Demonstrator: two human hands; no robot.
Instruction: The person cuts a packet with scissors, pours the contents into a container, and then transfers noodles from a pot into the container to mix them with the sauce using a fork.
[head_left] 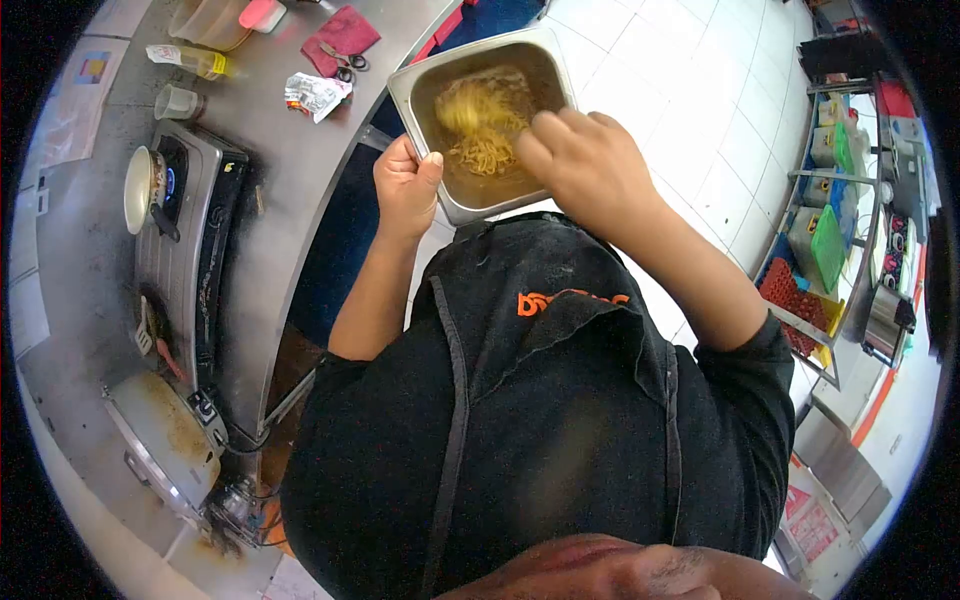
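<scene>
Head view: metal pan [452, 205] of noodles [482, 128] in brown liquid, held off the bench over the tiled floor [700, 110]; left hand [407, 185] clamped on its near-left rim, right hand [583, 165] curled over the noodles, nearer them, contents of its grip hidden; orange apron lettering [570, 300] unreadable.

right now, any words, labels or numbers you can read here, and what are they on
Orange logo on the black apron: folded and blurred, not readable.
Bottle label on the counter: too small to read.
Crumpled packet: print too blurred.
Red sign at lower right: too small.
So no text can be quoted.
</scene>
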